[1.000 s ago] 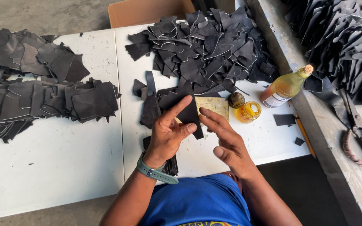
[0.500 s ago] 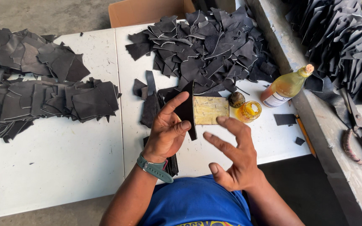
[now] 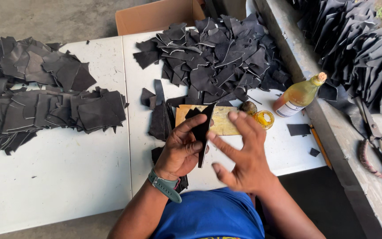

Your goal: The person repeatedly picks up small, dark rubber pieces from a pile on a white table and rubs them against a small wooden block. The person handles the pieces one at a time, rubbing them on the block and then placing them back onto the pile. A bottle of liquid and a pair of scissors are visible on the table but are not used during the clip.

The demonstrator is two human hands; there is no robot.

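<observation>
My left hand (image 3: 180, 148) grips a narrow, pointed piece of black leather (image 3: 203, 128) and holds it upright on edge above the white table (image 3: 67, 163). My right hand (image 3: 242, 152) hovers just right of that piece with fingers spread, holding nothing. Behind both hands lies a tan wooden board (image 3: 224, 121). A small stack of black leather pieces (image 3: 160, 119) sits just left of the board.
A big heap of black leather scraps (image 3: 217, 62) fills the far table, with stacked pieces (image 3: 45, 102) at left and a cardboard box (image 3: 155, 15) behind. A yellow-liquid bottle (image 3: 299, 95), small glue pot (image 3: 265, 118), and shears (image 3: 376, 137) lie to the right.
The left hand lifted the leather piece off the board and turned it on edge. The right hand drew back from the board toward me and opened its fingers.
</observation>
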